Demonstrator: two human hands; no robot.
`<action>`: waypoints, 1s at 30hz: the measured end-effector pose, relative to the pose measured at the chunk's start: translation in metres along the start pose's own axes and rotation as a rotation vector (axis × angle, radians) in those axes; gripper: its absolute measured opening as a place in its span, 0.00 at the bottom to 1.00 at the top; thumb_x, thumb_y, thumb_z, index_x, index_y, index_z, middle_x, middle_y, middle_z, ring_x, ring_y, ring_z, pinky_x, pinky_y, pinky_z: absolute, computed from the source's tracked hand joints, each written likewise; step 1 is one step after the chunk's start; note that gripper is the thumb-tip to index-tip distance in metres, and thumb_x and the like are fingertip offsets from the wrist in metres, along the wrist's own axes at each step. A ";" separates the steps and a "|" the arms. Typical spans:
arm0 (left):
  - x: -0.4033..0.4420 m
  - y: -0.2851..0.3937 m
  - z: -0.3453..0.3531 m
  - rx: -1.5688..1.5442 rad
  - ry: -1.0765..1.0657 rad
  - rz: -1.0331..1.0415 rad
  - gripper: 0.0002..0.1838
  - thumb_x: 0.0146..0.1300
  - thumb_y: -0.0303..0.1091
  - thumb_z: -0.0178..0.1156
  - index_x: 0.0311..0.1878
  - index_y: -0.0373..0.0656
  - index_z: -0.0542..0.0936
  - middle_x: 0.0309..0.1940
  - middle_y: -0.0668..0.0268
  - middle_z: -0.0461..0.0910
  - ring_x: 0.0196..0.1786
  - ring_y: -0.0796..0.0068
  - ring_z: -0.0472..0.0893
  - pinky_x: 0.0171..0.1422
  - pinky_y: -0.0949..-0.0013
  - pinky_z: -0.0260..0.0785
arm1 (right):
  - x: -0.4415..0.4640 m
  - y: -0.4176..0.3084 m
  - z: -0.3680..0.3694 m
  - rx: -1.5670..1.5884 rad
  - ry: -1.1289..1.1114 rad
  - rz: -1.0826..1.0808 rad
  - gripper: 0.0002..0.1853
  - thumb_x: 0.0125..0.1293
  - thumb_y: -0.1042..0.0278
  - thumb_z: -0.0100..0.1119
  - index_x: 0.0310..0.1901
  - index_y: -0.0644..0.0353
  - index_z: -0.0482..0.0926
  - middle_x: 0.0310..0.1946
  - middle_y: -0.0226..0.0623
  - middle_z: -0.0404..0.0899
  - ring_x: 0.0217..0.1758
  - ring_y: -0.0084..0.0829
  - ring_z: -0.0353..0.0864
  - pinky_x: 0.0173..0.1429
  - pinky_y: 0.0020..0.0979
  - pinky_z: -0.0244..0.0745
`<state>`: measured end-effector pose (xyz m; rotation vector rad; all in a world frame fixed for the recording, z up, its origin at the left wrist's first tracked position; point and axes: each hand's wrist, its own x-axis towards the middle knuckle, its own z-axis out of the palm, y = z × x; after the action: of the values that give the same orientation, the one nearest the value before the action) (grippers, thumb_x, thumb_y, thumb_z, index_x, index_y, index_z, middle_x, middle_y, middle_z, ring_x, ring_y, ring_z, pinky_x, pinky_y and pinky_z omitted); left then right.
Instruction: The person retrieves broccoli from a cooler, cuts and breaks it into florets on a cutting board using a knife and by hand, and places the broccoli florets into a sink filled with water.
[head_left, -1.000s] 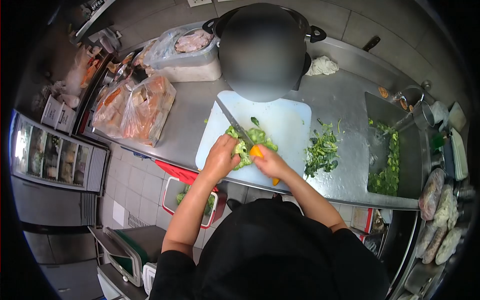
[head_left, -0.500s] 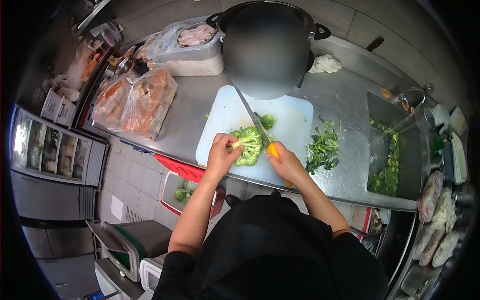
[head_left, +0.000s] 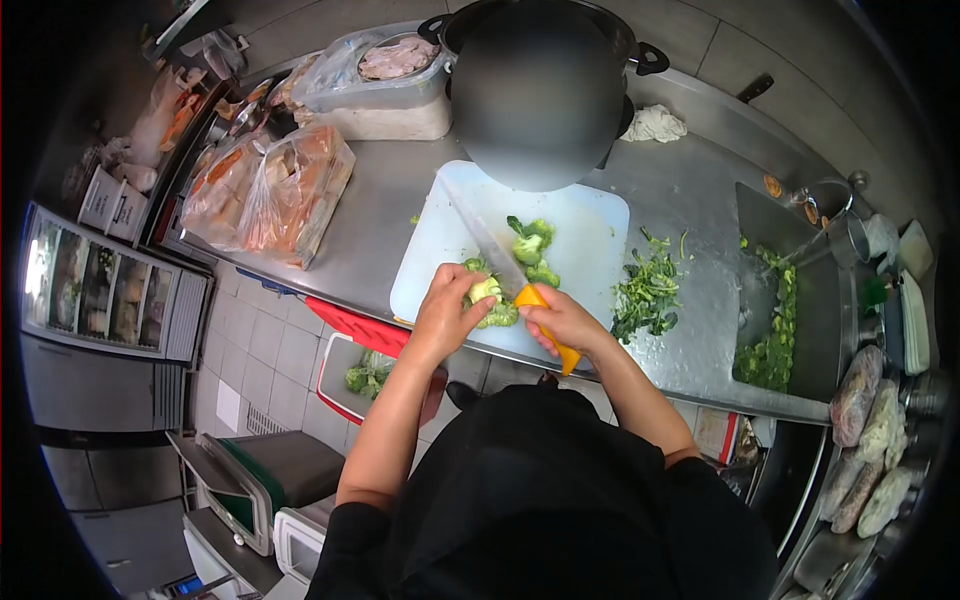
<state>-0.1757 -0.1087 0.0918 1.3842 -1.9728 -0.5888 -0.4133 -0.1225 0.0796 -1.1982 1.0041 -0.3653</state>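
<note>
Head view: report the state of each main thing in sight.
Left hand: holding broccoli
Right hand: gripping the knife
Broccoli: one piece held, others loose
Knife: blade bare, slanting across the board
Leaf scraps: heaped loosely on the counter
Cloth: crumpled
Pot: contents hidden by blur
Sink: greens inside
Bin: open, greens inside

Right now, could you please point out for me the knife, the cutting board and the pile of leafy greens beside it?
Knife point(head_left: 488, 239), head view: middle of the blade.
Cutting board point(head_left: 592, 240), head view: bare right part.
Pile of leafy greens point(head_left: 646, 294), head view: its middle.
</note>
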 end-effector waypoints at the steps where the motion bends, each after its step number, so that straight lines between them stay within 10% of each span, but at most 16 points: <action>1: 0.001 0.002 -0.003 0.000 0.003 -0.003 0.24 0.59 0.32 0.74 0.57 0.38 0.79 0.48 0.60 0.72 0.45 0.67 0.77 0.47 0.69 0.74 | -0.003 0.003 0.001 0.172 0.026 -0.032 0.14 0.74 0.62 0.55 0.54 0.58 0.70 0.26 0.32 0.73 0.19 0.26 0.72 0.20 0.32 0.69; 6: -0.001 -0.001 -0.011 -0.012 -0.042 -0.150 0.24 0.57 0.33 0.74 0.55 0.35 0.79 0.51 0.54 0.72 0.52 0.55 0.77 0.58 0.61 0.73 | -0.005 0.015 0.005 0.245 0.179 -0.074 0.15 0.74 0.61 0.55 0.56 0.56 0.70 0.25 0.27 0.71 0.18 0.19 0.69 0.18 0.28 0.66; 9: 0.003 0.001 -0.009 -0.076 -0.006 -0.261 0.24 0.57 0.33 0.74 0.54 0.35 0.79 0.50 0.54 0.73 0.52 0.53 0.78 0.58 0.60 0.73 | -0.007 0.009 0.018 -0.049 0.291 -0.078 0.16 0.73 0.60 0.56 0.56 0.57 0.70 0.26 0.38 0.78 0.22 0.33 0.79 0.24 0.38 0.73; 11: 0.002 -0.005 -0.003 -0.016 0.030 -0.185 0.23 0.56 0.32 0.75 0.54 0.35 0.79 0.49 0.57 0.73 0.46 0.59 0.78 0.52 0.63 0.74 | -0.004 0.010 0.032 -0.415 0.525 -0.522 0.18 0.72 0.59 0.57 0.57 0.59 0.69 0.31 0.53 0.83 0.32 0.54 0.84 0.35 0.50 0.77; 15: 0.001 0.002 0.002 0.094 0.066 -0.072 0.23 0.56 0.31 0.75 0.53 0.35 0.79 0.47 0.58 0.73 0.40 0.65 0.78 0.46 0.66 0.76 | 0.003 0.001 0.043 -0.493 0.416 -0.322 0.19 0.71 0.59 0.58 0.56 0.59 0.69 0.37 0.64 0.81 0.41 0.68 0.80 0.47 0.57 0.75; 18: 0.004 -0.004 0.002 0.066 0.069 -0.084 0.22 0.55 0.31 0.74 0.53 0.35 0.80 0.47 0.58 0.73 0.40 0.65 0.78 0.46 0.66 0.76 | 0.024 0.017 0.028 -0.589 0.415 -0.374 0.17 0.72 0.60 0.57 0.55 0.59 0.68 0.31 0.54 0.82 0.30 0.54 0.83 0.34 0.50 0.76; 21: 0.009 0.000 -0.011 0.023 -0.011 -0.167 0.22 0.53 0.32 0.73 0.50 0.35 0.80 0.46 0.55 0.75 0.44 0.58 0.80 0.51 0.61 0.75 | 0.013 0.001 0.005 0.269 -0.042 -0.048 0.10 0.75 0.63 0.54 0.49 0.57 0.69 0.23 0.26 0.69 0.16 0.18 0.66 0.16 0.25 0.63; 25: 0.014 -0.016 -0.018 0.002 0.065 -0.283 0.18 0.52 0.35 0.71 0.41 0.34 0.79 0.40 0.55 0.76 0.37 0.58 0.80 0.45 0.60 0.75 | 0.011 0.007 0.008 0.219 0.102 -0.042 0.10 0.75 0.63 0.55 0.50 0.57 0.69 0.24 0.28 0.70 0.16 0.19 0.67 0.15 0.26 0.63; 28: 0.018 -0.022 -0.017 0.086 0.081 -0.325 0.19 0.54 0.39 0.70 0.39 0.33 0.78 0.37 0.53 0.77 0.37 0.56 0.80 0.45 0.58 0.75 | 0.008 0.010 0.026 -0.018 0.251 -0.033 0.18 0.73 0.60 0.56 0.58 0.59 0.69 0.28 0.39 0.79 0.21 0.34 0.79 0.23 0.38 0.73; 30: 0.019 -0.022 -0.017 0.111 0.055 -0.370 0.19 0.54 0.41 0.70 0.39 0.33 0.78 0.37 0.52 0.77 0.37 0.53 0.80 0.45 0.57 0.74 | 0.015 0.015 0.045 -0.298 0.510 -0.488 0.21 0.73 0.58 0.57 0.60 0.59 0.68 0.35 0.55 0.83 0.31 0.56 0.84 0.34 0.50 0.77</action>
<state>-0.1536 -0.1342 0.0937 1.8346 -1.7384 -0.6038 -0.3727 -0.1003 0.0606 -1.6706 1.2208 -0.9681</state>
